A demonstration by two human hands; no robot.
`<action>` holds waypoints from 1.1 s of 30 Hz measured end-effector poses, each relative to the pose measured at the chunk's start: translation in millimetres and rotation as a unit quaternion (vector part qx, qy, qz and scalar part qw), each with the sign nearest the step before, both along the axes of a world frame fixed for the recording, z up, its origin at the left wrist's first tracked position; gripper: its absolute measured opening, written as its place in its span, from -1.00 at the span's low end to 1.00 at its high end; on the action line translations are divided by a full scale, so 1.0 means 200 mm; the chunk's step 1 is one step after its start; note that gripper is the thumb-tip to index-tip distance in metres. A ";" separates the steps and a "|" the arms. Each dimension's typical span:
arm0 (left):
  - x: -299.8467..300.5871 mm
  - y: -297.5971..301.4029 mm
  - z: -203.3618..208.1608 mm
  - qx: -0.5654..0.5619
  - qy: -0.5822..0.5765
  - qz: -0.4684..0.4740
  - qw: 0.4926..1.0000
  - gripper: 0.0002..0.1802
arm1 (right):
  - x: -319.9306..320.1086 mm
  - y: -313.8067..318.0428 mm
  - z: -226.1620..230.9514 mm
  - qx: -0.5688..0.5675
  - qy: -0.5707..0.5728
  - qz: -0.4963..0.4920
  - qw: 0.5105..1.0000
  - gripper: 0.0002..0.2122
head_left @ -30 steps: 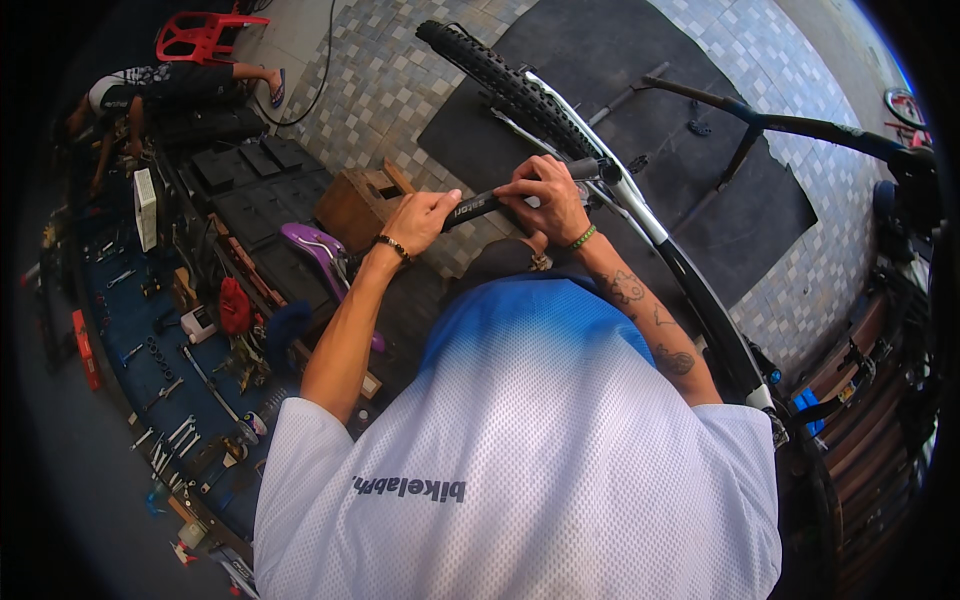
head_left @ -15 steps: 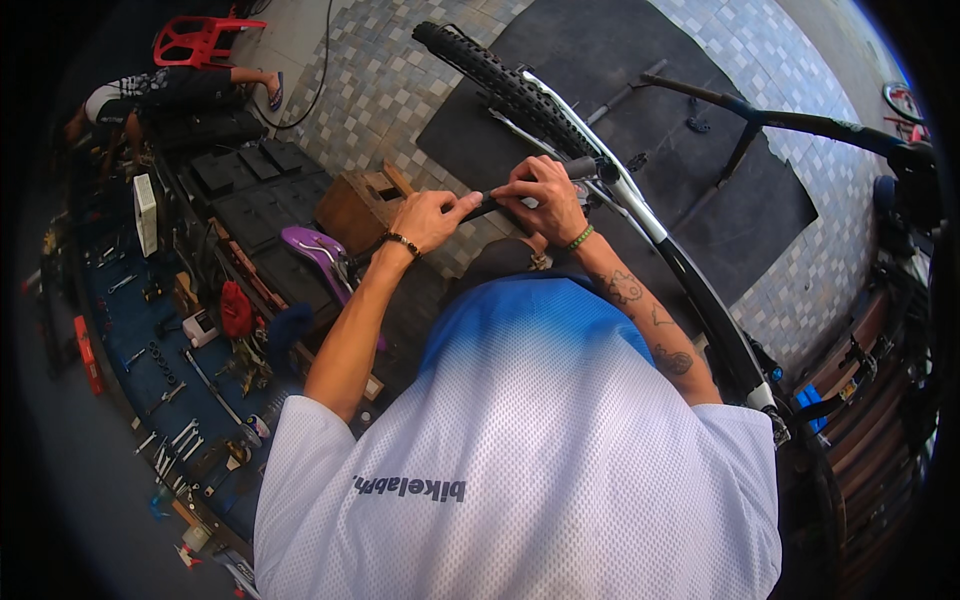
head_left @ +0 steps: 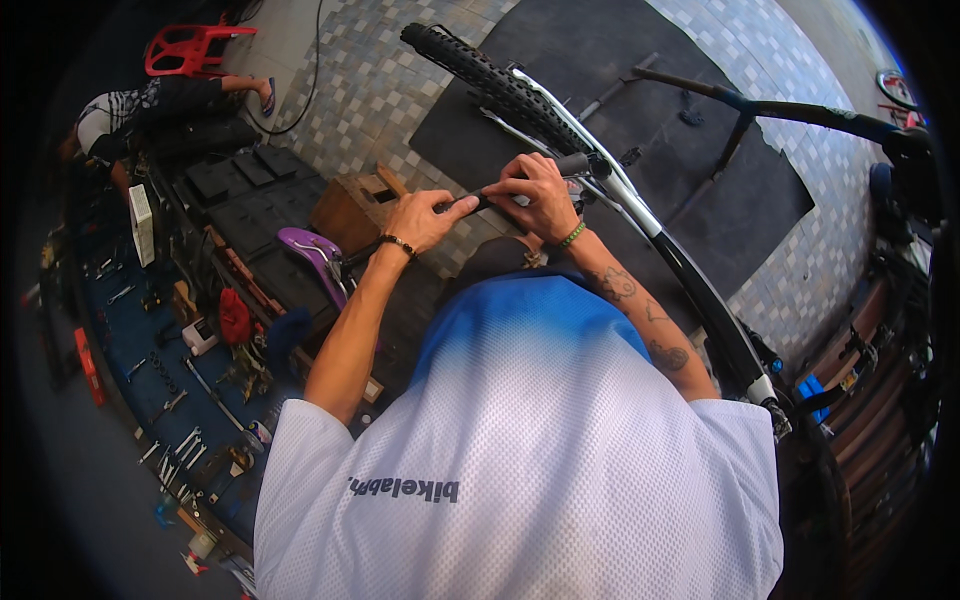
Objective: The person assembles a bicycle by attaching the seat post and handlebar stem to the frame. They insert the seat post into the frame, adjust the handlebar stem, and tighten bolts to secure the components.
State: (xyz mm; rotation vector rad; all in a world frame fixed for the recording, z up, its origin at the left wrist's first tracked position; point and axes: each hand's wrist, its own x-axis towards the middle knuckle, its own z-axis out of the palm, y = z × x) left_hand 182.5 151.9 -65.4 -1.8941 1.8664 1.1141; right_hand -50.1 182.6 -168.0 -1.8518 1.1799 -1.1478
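A bicycle leans across the space in front of me, with a black and white frame (head_left: 638,208) and a knobby front tyre (head_left: 490,82). Its dark handlebar (head_left: 572,165) points left from the stem toward my body. My left hand (head_left: 420,220) is closed around the bar's outer end, thumb lying along it. Close beside it, my right hand (head_left: 535,195) pinches the bar with thumb and fingertips, the other fingers curled over. A short dark stretch shows between the hands; whether it is a grip or bare bar cannot be made out.
To the left are a purple saddle (head_left: 312,256), a wooden box (head_left: 350,212) and black cases (head_left: 250,190). A blue tool bench holds several wrenches (head_left: 186,447). A person (head_left: 130,105) bends near a red chair (head_left: 190,48). A dark repair stand arm (head_left: 690,85) crosses the black mat (head_left: 770,190).
My hands keep their hold on the bar and shift only slightly. The whole view has moved a little, and the person at far left has changed posture slightly.
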 end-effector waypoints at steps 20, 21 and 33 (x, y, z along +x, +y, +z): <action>-0.02 0.02 0.00 -0.069 -0.037 -0.012 0.997 -0.12 | 0.02 0.01 -0.02 0.006 -0.017 -0.006 1.000 -0.79; -0.02 0.02 0.00 -0.079 -0.052 -0.014 0.995 -0.13 | 0.01 0.01 -0.02 0.003 -0.020 -0.004 1.000 -0.79; -0.02 0.06 0.01 -0.238 -0.096 -0.105 0.961 -0.30 | -0.36 0.09 -0.13 0.021 0.062 -0.199 0.978 -0.43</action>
